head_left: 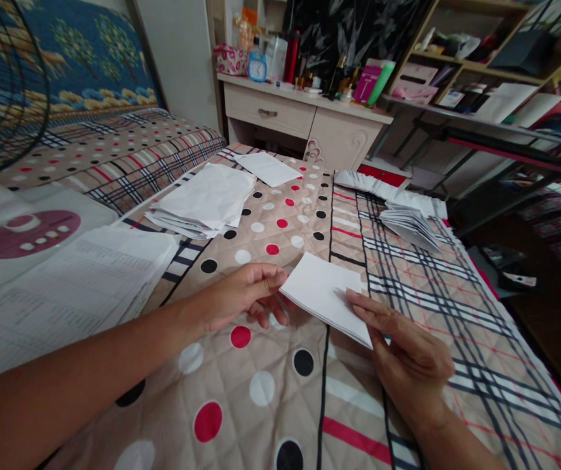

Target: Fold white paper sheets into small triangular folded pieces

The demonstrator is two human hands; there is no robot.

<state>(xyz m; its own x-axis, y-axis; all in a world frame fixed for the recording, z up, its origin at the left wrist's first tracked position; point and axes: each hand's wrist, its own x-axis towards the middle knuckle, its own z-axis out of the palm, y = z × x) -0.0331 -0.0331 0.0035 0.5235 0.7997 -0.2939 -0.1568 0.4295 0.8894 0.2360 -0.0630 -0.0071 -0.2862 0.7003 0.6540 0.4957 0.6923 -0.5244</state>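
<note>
Just above the bedspread, a folded white paper [324, 287] with a few layers at its near edge is held between my two hands. My left hand [251, 294] pinches its left corner between thumb and fingers. My right hand [402, 346] grips the right end, fingers lying on top and the thumb hidden beneath. Beyond my left hand lies a stack of white sheets [206, 196], with a separate white sheet [270, 168] behind it. Several folded papers [410, 225] rest in a fanned pile to the far right.
Printed sheets [94, 274] lie at the left beside a white bag with a pink print [35, 232]. A crumpled white wrapper [388, 188] is at the bed's far right. A dresser [270, 111] stands behind the bed, and a fan [6, 91] at upper left.
</note>
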